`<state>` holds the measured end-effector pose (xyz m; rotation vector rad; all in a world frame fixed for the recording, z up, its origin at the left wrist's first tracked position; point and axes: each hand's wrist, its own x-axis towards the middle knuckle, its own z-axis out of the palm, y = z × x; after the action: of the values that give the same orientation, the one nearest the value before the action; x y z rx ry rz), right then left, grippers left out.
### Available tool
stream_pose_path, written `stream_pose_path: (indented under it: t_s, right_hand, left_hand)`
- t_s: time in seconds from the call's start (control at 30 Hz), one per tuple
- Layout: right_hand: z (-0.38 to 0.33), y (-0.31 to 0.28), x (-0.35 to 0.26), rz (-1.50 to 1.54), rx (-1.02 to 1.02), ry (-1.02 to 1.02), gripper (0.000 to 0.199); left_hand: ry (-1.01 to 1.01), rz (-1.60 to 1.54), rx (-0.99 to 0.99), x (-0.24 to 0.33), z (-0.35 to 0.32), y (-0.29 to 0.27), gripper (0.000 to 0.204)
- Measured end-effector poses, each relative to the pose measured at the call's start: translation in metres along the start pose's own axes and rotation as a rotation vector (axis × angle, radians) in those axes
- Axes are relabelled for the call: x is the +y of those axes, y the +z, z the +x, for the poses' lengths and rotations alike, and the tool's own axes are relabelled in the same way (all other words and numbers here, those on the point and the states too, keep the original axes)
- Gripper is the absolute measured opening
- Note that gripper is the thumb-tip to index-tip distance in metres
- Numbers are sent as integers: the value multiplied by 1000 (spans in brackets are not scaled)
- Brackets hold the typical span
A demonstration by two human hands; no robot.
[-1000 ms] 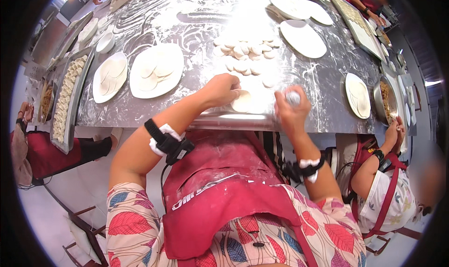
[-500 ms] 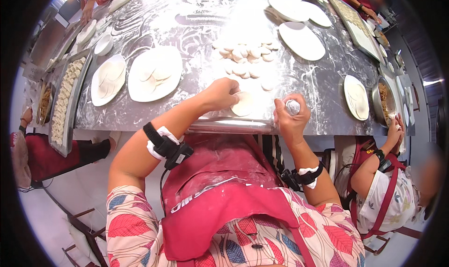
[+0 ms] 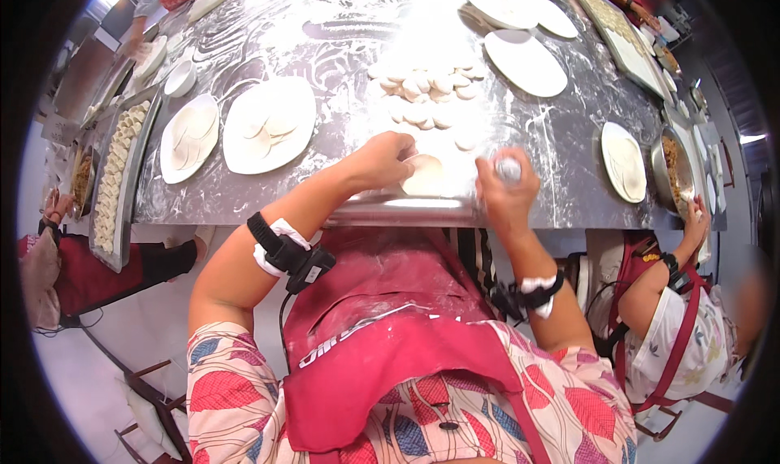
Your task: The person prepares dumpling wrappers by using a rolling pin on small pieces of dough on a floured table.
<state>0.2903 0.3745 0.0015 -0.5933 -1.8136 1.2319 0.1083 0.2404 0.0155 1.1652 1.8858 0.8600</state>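
My left hand (image 3: 388, 160) is closed in a pinch on the left edge of a round, flat dough wrapper (image 3: 425, 176) near the table's front edge. To its right, my right hand (image 3: 510, 194), partly blurred, is wrapped round a pale, round-ended object (image 3: 508, 170). Only that end shows, facing up, so I cannot tell its kind for sure. Hand and wrapper are apart. Just beyond the wrapper lie several small dough pieces (image 3: 422, 98) in a loose cluster, with a single dough piece (image 3: 465, 141) nearer my right hand.
Plates of wrappers stand at left (image 3: 270, 157) and right (image 3: 624, 189). A tray of shaped dumplings (image 3: 118, 179) lies far left. Flour streaks the metal table (image 3: 341, 58). At right, a co-worker's hand (image 3: 695, 220) is beside a bowl of filling (image 3: 674, 167); other people work around the table.
My right hand has shifted slightly and is blurred by motion. The wrapper at my left fingers looks more shaded than before. My left hand stays almost in place.
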Motion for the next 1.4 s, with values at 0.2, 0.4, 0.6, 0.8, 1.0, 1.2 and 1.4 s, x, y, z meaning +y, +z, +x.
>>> stream_pose_path:
  t_s: [0.2,0.4,0.6,0.8,1.0,1.2,1.4]
  right_hand:
    - [53,31,-4,-127,88,-194,23]
    - [-2,-5,-1,-21,22,-17,23]
    - [59,35,4,-75,69,-188,23]
    - [7,0,0,-33,12,-37,24]
    - [30,25,-16,34,11,9,23]
    - [45,26,2,-108,54,-21,16]
    - [-6,1,-22,141,7,45,18]
  left_hand:
    - [76,177,94,22,22,6,15]
    - [71,100,29,3,14,1,13]
    - [108,233,118,22,19,4,16]
    - [16,56,33,0,15,0,12]
    - [82,170,93,12,-2,1,12]
    - [1,233,66,16,15,5,31]
    - [49,-22,52,15,-16,-2,28]
